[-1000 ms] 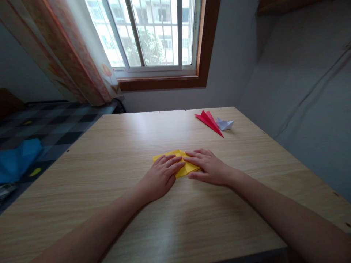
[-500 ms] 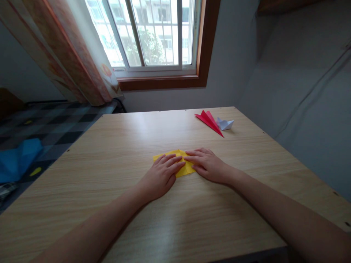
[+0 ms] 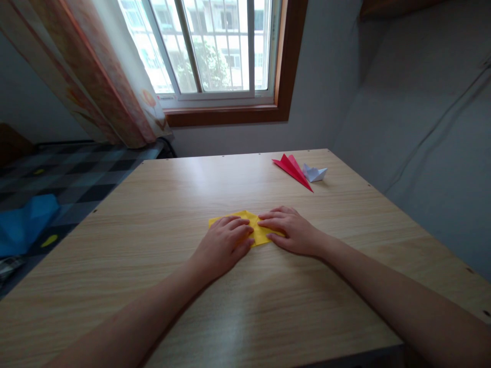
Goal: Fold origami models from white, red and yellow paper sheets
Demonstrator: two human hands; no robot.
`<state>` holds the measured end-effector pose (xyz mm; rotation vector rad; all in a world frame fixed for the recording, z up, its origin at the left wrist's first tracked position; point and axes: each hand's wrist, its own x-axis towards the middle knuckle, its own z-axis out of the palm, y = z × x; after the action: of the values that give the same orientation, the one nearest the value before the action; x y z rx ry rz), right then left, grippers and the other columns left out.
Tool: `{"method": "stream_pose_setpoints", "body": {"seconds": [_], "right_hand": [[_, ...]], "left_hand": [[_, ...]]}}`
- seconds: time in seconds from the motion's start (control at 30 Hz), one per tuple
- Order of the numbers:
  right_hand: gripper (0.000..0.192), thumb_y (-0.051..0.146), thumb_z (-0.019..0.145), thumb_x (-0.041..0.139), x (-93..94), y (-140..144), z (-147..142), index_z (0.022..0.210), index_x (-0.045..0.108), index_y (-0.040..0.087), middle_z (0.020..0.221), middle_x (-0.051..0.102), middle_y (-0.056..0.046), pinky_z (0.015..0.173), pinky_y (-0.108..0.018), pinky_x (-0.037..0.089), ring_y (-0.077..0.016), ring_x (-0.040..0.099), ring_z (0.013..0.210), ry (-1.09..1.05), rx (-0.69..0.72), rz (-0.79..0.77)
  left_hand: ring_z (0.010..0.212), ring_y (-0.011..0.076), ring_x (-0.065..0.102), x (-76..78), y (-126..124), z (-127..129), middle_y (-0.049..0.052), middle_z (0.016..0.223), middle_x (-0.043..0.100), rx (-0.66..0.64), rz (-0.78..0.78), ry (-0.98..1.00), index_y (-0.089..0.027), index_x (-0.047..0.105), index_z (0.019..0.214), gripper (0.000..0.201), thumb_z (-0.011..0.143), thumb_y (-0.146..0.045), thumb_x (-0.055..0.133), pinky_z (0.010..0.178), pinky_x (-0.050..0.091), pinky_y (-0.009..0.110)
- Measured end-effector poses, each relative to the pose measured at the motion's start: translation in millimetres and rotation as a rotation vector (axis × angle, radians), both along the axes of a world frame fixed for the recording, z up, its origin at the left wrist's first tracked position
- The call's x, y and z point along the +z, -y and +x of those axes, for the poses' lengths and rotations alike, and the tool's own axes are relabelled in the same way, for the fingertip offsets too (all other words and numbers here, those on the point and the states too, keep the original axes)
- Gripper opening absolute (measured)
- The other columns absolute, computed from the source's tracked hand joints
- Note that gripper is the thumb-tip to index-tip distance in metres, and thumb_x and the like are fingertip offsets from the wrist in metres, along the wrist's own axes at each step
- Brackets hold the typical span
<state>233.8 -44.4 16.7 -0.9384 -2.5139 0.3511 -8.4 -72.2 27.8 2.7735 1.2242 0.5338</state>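
A folded piece of yellow paper [image 3: 262, 235] lies on the wooden table in front of me, with crease lines showing on its middle. Across its left part rests my left hand [image 3: 226, 240], fingers stretched over the sheet and slightly bent, hiding much of that side. My right hand [image 3: 291, 230] lies low over the paper's right end, its fingers spread and the fingertips touching the sheet. The right edge of the paper is partly hidden under that hand.
Beyond my right hand, a red paper plane [image 3: 293, 171] and a white paper boat [image 3: 315, 174] sit near the far edge of the table [image 3: 172, 194]. Left of the table, a blue folded paper [image 3: 28, 222] lies on a checked bedspread [image 3: 103, 174].
The yellow paper has slid slightly left. My left hand has shifted a little left with it, its fingers more bent. My right hand has hardly moved.
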Motion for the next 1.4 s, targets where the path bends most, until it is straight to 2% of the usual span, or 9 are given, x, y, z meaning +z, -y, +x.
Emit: {"method": "stream_pose_setpoints", "body": {"seconds": [0.4,0.63,0.8,1.0,1.17,1.23,1.4], "right_hand": [[0.033,0.026,0.091,0.057,0.5,1,-1,0.122,0.069,0.023,0.128,0.067,-0.006,0.105,-0.046,0.040,-0.0243,0.056,0.117,0.007,-0.011,0.006],[0.033,0.027,0.089,0.059,-1.3,1,-2,0.121,0.069,0.024,0.128,0.067,-0.007,0.104,-0.046,0.040,-0.0246,0.056,0.118,-0.011,0.004,0.019],[0.033,0.029,0.089,0.060,-2.6,2,-4,0.120,0.069,0.024,0.128,0.067,-0.007,0.105,-0.045,0.040,-0.0247,0.057,0.119,-0.014,0.015,0.017],[0.033,0.028,0.089,0.060,-1.7,2,-4,0.121,0.069,0.024,0.129,0.067,-0.007,0.105,-0.045,0.040,-0.0246,0.058,0.118,-0.003,0.020,0.020],[0.034,0.028,0.090,0.060,-0.1,2,-4,0.122,0.068,0.023,0.130,0.066,-0.007,0.105,-0.044,0.039,-0.0247,0.057,0.119,0.010,0.026,0.017],[0.033,0.028,0.090,0.060,0.2,2,-5,0.122,0.068,0.022,0.130,0.066,-0.007,0.106,-0.044,0.039,-0.0243,0.058,0.118,0.010,0.027,0.015],[0.032,0.027,0.089,0.061,-0.8,3,-5,0.120,0.069,0.022,0.129,0.067,-0.007,0.105,-0.044,0.040,-0.0244,0.058,0.119,-0.005,0.017,0.019]], "left_hand": [[0.100,0.0259,0.064,13.2,10,9,0.005,0.104,0.073,0.062,0.095,-0.190,-0.023,0.066,0.105,0.020,0.093,-0.036,0.057,0.093,0.045,0.045],[0.093,0.0237,0.064,11.8,11,10,0.006,0.095,0.072,0.074,0.115,-0.158,-0.023,0.069,0.097,0.026,0.098,-0.038,0.048,0.087,0.047,0.040],[0.089,0.0253,0.064,13.7,8,8,0.006,0.090,0.072,0.098,0.093,-0.182,-0.022,0.068,0.088,0.025,0.094,-0.042,0.054,0.080,0.048,0.041],[0.092,0.0258,0.062,11.3,3,7,0.007,0.093,0.069,0.067,0.093,-0.211,-0.020,0.065,0.088,0.021,0.093,-0.039,0.056,0.086,0.049,0.043],[0.115,0.0273,0.054,3.2,-1,3,0.011,0.112,0.064,-0.003,0.147,-0.139,-0.017,0.063,0.102,0.020,0.094,-0.035,0.056,0.103,0.043,0.045],[0.117,0.0286,0.052,1.4,0,2,0.012,0.115,0.061,0.008,0.166,-0.129,-0.017,0.063,0.104,0.022,0.094,-0.035,0.056,0.103,0.043,0.046],[0.107,0.0303,0.053,1.0,2,2,0.013,0.106,0.060,0.067,0.181,-0.152,-0.017,0.065,0.097,0.022,0.093,-0.037,0.057,0.095,0.049,0.048]]}}
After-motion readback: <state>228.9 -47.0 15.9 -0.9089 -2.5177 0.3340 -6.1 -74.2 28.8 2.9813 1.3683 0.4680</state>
